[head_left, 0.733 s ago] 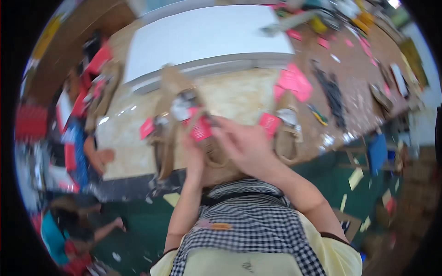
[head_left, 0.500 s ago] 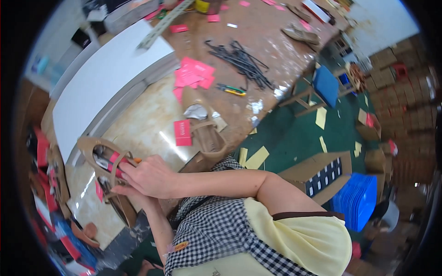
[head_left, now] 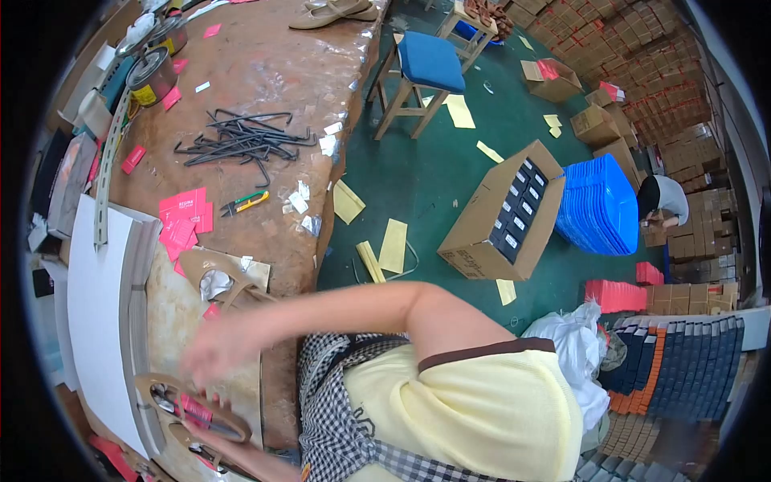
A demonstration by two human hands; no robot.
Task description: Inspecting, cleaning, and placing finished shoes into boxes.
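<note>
A tan flat shoe (head_left: 189,411) with a pink tag inside sits at the near edge of the brown worktable (head_left: 273,64), at the lower left. My right hand (head_left: 213,352) reaches across from my yellow sleeve and is blurred just above the shoe, fingertips close to the pink tag. My left hand (head_left: 229,456) shows only as a strip under the shoe at the bottom edge and seems to hold it from below. A second tan shoe (head_left: 225,277), stuffed with white paper, lies just beyond my right hand.
Pink cards (head_left: 183,223), a pile of black metal hooks (head_left: 241,140), tins (head_left: 152,76) and a white board (head_left: 96,321) lie on the table. On the green floor stand a blue stool (head_left: 430,60), an open carton (head_left: 506,213) and blue trays (head_left: 598,205); a person (head_left: 662,201) crouches there.
The view has swung right, so the table now lies at the left and the floor fills the middle. My hands stay at the tan shoe; the right hand is blurred from moving.
</note>
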